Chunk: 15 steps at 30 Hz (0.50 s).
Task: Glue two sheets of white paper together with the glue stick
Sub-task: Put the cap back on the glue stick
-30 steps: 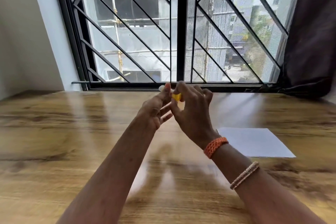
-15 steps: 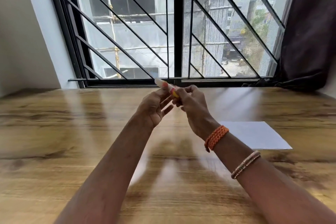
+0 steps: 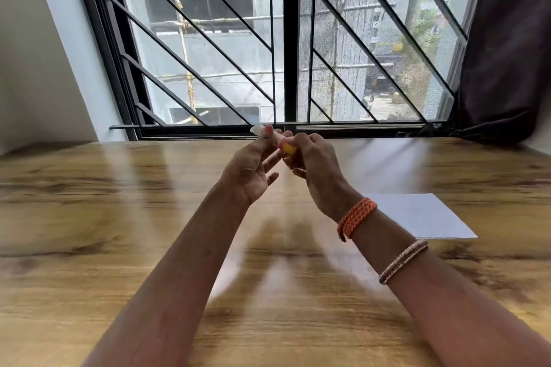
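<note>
Both hands are raised above the wooden table with a small glue stick between them. Its yellow part shows between the hands and its whitish end sticks out to the upper left by my left thumb. My left hand pinches the whitish end with thumb and fingertips. My right hand grips the yellow body with curled fingers. White paper lies flat on the table to the right, partly hidden behind my right wrist; I cannot tell how many sheets it is.
A barred window runs along the table's far edge. A dark curtain hangs at the far right, its lower end bunched on the table corner. A white wall stands at the left.
The whitish end of the glue stick now shows past my left thumb. My right hand's fingers have curled tighter round the yellow body. The camera has tilted slightly.
</note>
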Each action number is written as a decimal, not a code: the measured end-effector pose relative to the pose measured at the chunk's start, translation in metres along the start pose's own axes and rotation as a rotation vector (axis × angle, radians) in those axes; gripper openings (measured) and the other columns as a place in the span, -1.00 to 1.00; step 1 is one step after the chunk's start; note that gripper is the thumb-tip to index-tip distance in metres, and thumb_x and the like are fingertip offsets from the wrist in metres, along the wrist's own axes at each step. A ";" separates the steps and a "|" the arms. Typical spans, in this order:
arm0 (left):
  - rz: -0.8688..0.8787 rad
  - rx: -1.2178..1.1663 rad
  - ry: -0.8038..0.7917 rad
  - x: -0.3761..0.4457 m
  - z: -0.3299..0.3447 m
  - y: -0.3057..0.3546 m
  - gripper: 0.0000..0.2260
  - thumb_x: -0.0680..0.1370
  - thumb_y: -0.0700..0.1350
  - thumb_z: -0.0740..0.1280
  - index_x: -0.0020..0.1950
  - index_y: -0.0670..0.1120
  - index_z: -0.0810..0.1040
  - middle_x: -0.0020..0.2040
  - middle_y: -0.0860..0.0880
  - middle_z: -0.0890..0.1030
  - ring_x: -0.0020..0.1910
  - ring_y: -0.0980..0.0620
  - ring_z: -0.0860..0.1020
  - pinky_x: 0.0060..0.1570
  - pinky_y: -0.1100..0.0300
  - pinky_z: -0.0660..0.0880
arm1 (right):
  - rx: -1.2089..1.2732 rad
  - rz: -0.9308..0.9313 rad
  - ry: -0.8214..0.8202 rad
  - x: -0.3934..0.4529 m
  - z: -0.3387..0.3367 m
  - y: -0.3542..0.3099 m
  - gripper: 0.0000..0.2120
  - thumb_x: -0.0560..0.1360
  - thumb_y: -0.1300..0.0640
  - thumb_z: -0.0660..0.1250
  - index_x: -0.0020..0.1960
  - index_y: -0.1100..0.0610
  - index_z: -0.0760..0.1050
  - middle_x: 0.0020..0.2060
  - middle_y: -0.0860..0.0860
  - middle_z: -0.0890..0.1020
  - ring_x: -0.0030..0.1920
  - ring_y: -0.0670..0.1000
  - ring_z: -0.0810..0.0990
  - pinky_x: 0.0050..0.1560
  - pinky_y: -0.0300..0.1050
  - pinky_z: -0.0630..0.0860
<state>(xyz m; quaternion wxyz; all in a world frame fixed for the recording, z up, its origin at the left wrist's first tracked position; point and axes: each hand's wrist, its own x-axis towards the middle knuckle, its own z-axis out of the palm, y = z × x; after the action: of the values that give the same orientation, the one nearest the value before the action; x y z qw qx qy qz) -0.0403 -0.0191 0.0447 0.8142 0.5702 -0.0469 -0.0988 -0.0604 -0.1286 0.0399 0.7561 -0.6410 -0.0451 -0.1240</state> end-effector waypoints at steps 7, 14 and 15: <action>0.009 0.033 0.130 0.002 -0.002 0.002 -0.76 0.50 0.15 0.27 -0.21 0.00 0.53 -0.18 0.15 0.58 -0.07 0.19 0.50 0.14 0.05 0.21 | -0.717 -0.703 0.046 -0.006 0.000 0.006 -0.89 0.51 0.16 0.30 -0.12 0.13 0.37 -0.37 0.02 0.50 -0.29 0.06 0.50 -0.12 0.01 0.34; -0.022 0.008 0.132 -0.002 0.001 -0.004 -0.74 0.51 0.18 0.26 -0.24 0.03 0.53 -0.29 0.23 0.62 -0.01 0.17 0.51 0.20 0.01 0.19 | -1.090 -0.965 0.097 -0.007 -0.009 0.011 -0.95 0.46 0.17 0.32 -0.09 0.10 0.46 -0.33 -0.02 0.57 -0.20 0.07 0.53 0.02 0.05 0.24; -0.009 -0.002 0.092 -0.002 0.003 -0.004 -0.72 0.53 0.17 0.22 -0.23 0.03 0.54 -0.29 0.25 0.63 0.00 0.18 0.50 0.23 0.00 0.17 | -0.872 -0.810 0.086 -0.007 -0.006 0.010 -0.91 0.48 0.16 0.32 -0.13 0.09 0.41 -0.33 -0.02 0.58 -0.26 0.02 0.53 -0.03 0.04 0.31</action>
<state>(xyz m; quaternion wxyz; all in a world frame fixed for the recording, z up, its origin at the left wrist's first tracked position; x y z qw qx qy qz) -0.0430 -0.0226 0.0420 0.8156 0.5736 -0.0069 -0.0763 -0.0650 -0.1325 0.0276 0.3168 -0.8185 -0.2004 -0.4353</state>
